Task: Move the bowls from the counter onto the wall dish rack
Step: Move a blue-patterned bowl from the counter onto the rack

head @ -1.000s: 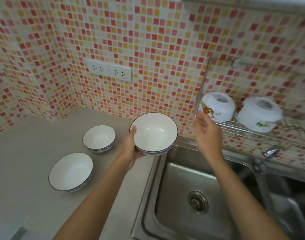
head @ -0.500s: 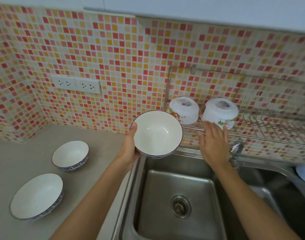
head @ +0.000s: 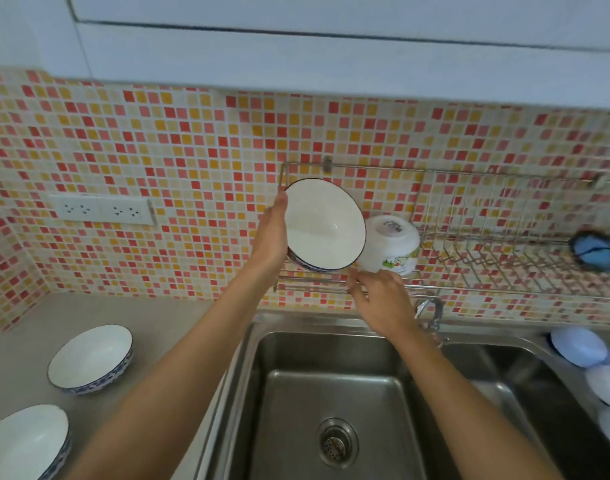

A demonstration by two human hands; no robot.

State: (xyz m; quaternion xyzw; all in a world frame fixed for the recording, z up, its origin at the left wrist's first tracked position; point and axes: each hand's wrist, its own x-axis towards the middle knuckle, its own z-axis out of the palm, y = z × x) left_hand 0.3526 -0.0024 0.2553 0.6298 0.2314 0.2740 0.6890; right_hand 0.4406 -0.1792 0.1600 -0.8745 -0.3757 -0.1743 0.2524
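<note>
My left hand (head: 270,237) grips a white bowl with a dark rim (head: 326,225), tilted on its side at the left end of the wire wall dish rack (head: 504,293). Its lower edge meets the rack's front wires. My right hand (head: 379,301) is just below it, its fingertips at the rack's front rail with nothing in them. A white upturned bowl with a printed pattern (head: 391,245) sits in the rack right beside the held bowl. Two more white bowls with blue patterned outsides (head: 90,356) (head: 23,443) stand upright on the grey counter (head: 165,327) at the left.
A steel double sink (head: 331,393) lies under the rack, with a tap (head: 429,311) behind it. A blue scrubber (head: 592,249) hangs at the rack's right end. Pale blue and white items (head: 578,346) lie at the right. Wall sockets (head: 102,209) and an overhead cabinet (head: 331,57) are nearby.
My left hand has lifted the bowl up and right from above the sink's edge to the rack's left end, tipping it on its side. My right hand stayed by the rack's front rail.
</note>
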